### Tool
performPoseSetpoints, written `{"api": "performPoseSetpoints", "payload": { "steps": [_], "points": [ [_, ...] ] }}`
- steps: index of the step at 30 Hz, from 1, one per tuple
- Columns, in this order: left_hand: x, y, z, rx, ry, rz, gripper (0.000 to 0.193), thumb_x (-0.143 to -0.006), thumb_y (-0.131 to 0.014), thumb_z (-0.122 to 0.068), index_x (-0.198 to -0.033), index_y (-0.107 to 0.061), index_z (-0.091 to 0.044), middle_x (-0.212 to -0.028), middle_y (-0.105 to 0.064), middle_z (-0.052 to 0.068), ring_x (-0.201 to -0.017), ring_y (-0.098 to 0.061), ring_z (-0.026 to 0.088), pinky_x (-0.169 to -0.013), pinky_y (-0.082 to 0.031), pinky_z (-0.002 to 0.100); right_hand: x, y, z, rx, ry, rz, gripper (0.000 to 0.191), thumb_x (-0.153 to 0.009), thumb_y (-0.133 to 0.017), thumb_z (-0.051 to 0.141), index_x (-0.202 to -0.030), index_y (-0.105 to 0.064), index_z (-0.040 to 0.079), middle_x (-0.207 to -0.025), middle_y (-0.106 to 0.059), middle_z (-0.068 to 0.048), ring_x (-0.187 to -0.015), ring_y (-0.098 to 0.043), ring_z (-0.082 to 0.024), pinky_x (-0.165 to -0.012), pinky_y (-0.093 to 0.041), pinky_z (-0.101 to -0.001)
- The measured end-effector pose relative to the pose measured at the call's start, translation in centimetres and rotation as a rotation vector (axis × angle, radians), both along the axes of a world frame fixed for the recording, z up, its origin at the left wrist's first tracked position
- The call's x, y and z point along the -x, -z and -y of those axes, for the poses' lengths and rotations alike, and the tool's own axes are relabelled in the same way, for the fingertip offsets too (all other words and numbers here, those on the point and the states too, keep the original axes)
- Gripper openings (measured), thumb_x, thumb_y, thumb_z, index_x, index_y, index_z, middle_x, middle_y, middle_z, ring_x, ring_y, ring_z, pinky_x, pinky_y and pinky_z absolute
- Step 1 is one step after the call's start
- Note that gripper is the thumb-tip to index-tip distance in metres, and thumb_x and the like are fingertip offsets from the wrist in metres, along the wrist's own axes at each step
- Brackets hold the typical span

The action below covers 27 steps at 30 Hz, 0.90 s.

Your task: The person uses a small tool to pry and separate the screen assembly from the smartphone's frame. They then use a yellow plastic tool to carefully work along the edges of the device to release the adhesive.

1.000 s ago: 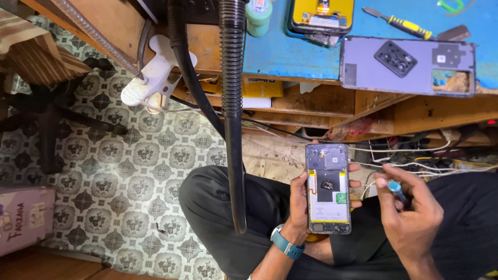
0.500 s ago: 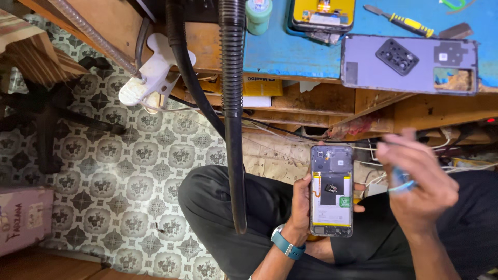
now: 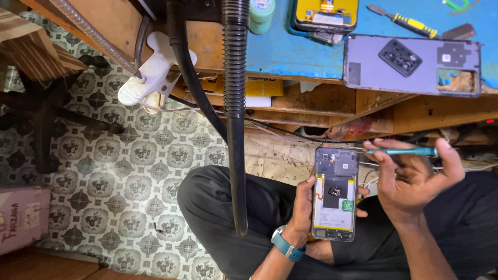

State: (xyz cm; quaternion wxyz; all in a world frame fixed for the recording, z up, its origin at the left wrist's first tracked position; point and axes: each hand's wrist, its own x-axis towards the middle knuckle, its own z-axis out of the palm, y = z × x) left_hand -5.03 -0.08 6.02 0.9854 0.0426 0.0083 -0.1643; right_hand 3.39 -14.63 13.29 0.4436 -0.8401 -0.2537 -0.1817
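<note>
My left hand (image 3: 302, 207) holds an opened smartphone (image 3: 335, 193) upright over my lap, its back removed so the battery and circuit board show. My right hand (image 3: 410, 179) is raised beside the phone's top right corner and grips a thin teal screwdriver (image 3: 402, 152) horizontally, its tip pointing left just above the phone's upper edge. A teal watch sits on my left wrist.
The phone's purple back cover (image 3: 412, 65) lies on the blue bench mat (image 3: 290, 52). A yellow-framed phone part (image 3: 326, 13), a yellow-handled tool (image 3: 402, 21) and a green bottle (image 3: 261, 13) lie further back. A black corrugated hose (image 3: 236, 114) hangs in front. Patterned tile floor (image 3: 104, 171) lies left.
My right hand rose from below the phone's right side to its top corner and turned the screwdriver horizontal. The phone stays in my left hand.
</note>
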Motion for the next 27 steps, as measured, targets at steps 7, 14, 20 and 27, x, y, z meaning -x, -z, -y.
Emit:
{"api": "performPoseSetpoints", "payload": {
  "steps": [7,14,20,27],
  "points": [
    [0.0,-0.5,-0.1,-0.080,-0.032,-0.008,0.073,-0.108,-0.039,-0.052,-0.169,-0.024,-0.016,-0.146,-0.054,0.019,-0.130,-0.057,0.045,-0.094,-0.053,0.066,-0.5,0.4,-0.1,-0.046,-0.074,0.104,0.060,-0.112,-0.054,-0.008,-0.147,-0.012,0.016,-0.105,-0.068,-0.027,-0.094,-0.077,-0.032,-0.079,-0.065,-0.0314],
    [0.2,0.5,0.2,-0.080,-0.035,0.013,0.072,-0.113,-0.037,-0.051,-0.172,-0.023,-0.010,-0.144,-0.054,0.026,-0.130,-0.058,0.044,-0.098,-0.052,0.067,-1.0,0.8,0.0,0.015,-0.111,0.176,0.061,-0.108,-0.058,-0.007,-0.146,-0.015,0.014,-0.105,-0.069,-0.028,-0.091,-0.077,-0.033,-0.073,-0.065,-0.0295],
    [0.1,0.7,0.2,-0.011,-0.058,0.002,0.067,-0.110,-0.035,-0.045,-0.173,-0.021,-0.025,-0.146,-0.055,0.023,-0.126,-0.060,0.044,-0.094,-0.054,0.065,-1.0,0.8,-0.3,-0.003,-0.078,0.175,0.062,-0.111,-0.059,-0.006,-0.150,-0.015,0.014,-0.105,-0.068,-0.027,-0.094,-0.076,-0.032,-0.079,-0.068,-0.0313],
    [0.2,0.8,0.2,-0.086,-0.018,0.027,0.071,-0.116,-0.033,-0.053,-0.165,-0.027,-0.001,-0.135,-0.056,0.031,-0.130,-0.059,0.043,-0.099,-0.054,0.064,-1.8,-1.0,-0.7,0.051,-0.249,0.100,0.071,-0.092,-0.054,-0.018,-0.149,-0.022,0.010,-0.108,-0.066,-0.033,-0.099,-0.072,-0.042,-0.079,-0.065,-0.0412]
  ]
}}
